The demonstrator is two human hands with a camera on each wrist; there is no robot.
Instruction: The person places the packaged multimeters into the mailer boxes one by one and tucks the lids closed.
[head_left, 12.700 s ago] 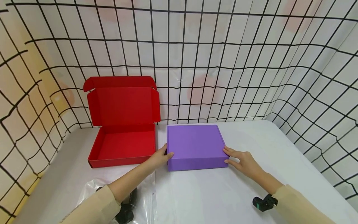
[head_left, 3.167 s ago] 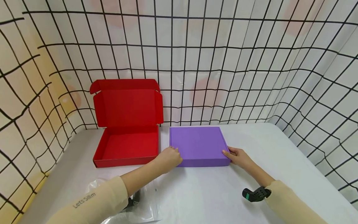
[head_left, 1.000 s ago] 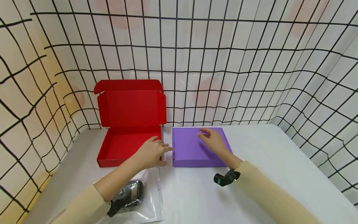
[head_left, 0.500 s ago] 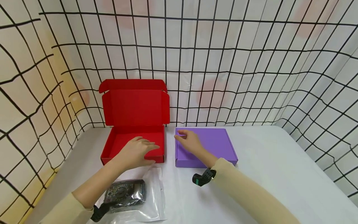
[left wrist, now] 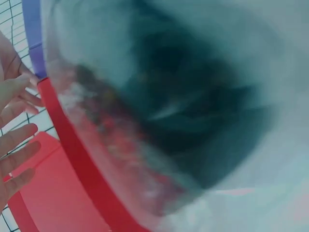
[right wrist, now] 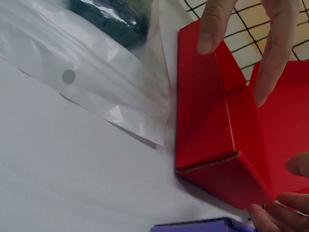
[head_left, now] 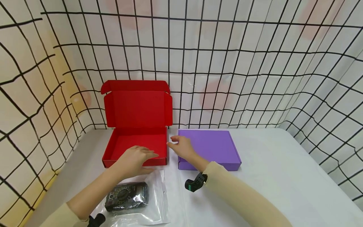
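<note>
A black wire grid (head_left: 183, 49) backs the white table (head_left: 269, 176). Left hand (head_left: 134, 160), fingers extended, is near the red box (head_left: 138, 119), centre-left; right hand (head_left: 182, 147), thumb and fingers apart, is near the purple box (head_left: 214, 147), centre-right.

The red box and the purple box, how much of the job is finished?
Looks done: the purple box is closed. In hand: the left hand and right hand are at the red box, neither gripping anything. Maybe left to do: its lid stands open, and the clear bag with a black device inside lies outside, in front.
</note>
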